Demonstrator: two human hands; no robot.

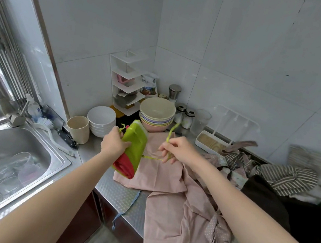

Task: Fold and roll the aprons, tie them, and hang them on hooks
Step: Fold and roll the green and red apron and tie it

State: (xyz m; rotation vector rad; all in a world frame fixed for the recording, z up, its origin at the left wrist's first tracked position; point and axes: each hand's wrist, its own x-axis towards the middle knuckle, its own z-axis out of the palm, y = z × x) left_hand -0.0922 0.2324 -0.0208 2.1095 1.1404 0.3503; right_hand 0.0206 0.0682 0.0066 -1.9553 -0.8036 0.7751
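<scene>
Now the right hand (174,149) pinches the green tie string (171,132), which runs leftward from its fingertips to the rolled green apron (133,148). That roll, red at its lower end, is gripped in the left hand (113,142) and held steeply tilted above the pink apron (167,180) on the counter (121,196).
</scene>
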